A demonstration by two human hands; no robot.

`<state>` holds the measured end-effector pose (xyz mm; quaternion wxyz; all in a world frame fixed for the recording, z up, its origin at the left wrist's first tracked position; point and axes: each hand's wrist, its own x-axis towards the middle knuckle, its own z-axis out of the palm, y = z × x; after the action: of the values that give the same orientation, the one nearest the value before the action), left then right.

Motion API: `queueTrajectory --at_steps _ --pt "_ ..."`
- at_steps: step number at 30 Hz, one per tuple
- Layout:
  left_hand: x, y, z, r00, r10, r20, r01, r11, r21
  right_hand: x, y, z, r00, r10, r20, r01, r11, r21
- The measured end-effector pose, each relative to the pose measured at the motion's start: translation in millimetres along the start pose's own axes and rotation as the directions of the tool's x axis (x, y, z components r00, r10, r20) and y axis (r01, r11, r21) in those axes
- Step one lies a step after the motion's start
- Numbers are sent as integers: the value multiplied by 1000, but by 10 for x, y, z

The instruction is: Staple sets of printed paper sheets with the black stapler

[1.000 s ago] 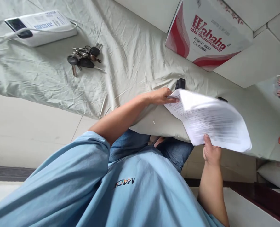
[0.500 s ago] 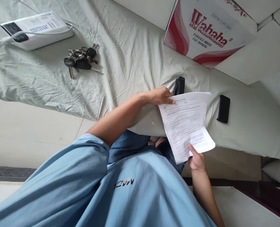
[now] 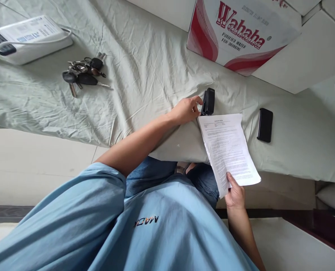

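A stack of white printed sheets (image 3: pixel 226 146) hangs over the front edge of the cloth-covered surface, its top end lying by a black stapler (image 3: pixel 209 101). My right hand (image 3: pixel 235 192) grips the lower edge of the sheets, thumb on top and fingers hidden underneath. At the stapler's left side is my left hand (image 3: pixel 185 110), its index finger stretched to the stapler and the thumb apart, near the upper left paper corner. Whether the fingertips press on the stapler is hard to see.
A black phone (image 3: pixel 265 125) lies right of the papers. Keys (image 3: pixel 85 73) and a white power strip-like box with a cable (image 3: pixel 33 39) sit at left. A Wahaha water carton (image 3: pixel 240 37) stands at the back. Green cloth (image 3: pixel 144 75) covers the surface.
My left hand has let go of the sheets' upper left corner and moved up to the stapler. The sheets lie flatter, their bent lower right corner now straightened. The view has shifted slightly.
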<state>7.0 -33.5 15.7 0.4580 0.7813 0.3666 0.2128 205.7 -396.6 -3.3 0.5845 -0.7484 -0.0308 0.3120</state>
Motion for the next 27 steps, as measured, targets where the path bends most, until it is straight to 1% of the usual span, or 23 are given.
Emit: queueTrajectory --at_steps 3,8,11,13,16,20,23,27 --pt "27 -97 57 996 73 -42 -73 997 3 6 -6 10 999 -38 -12 37 999 -31" --pt "17 -170 78 976 207 -63 -210 977 -40 -4 -49 66 995 -101 -21 98 988 -116" --pt "22 -199 93 956 287 -59 -288 958 -8 -41 -91 111 995 -86 -52 81 993 -89" --pt "26 -211 102 949 311 -53 -311 950 7 -71 -117 132 995 -66 -70 63 997 -46" --pt "21 -208 105 956 292 -44 -292 957 3 -116 -137 131 996 -45 -75 45 999 -9" --pt "18 -191 123 972 231 -41 -231 973 5 -164 -144 98 995 -70 -66 67 997 -45" --pt "37 -195 169 982 182 -58 -180 983 45 -175 -159 95 994 -79 -74 76 996 -47" --pt "70 -214 236 986 124 -107 -113 988 107 -162 -172 109 992 -95 -77 93 995 -36"
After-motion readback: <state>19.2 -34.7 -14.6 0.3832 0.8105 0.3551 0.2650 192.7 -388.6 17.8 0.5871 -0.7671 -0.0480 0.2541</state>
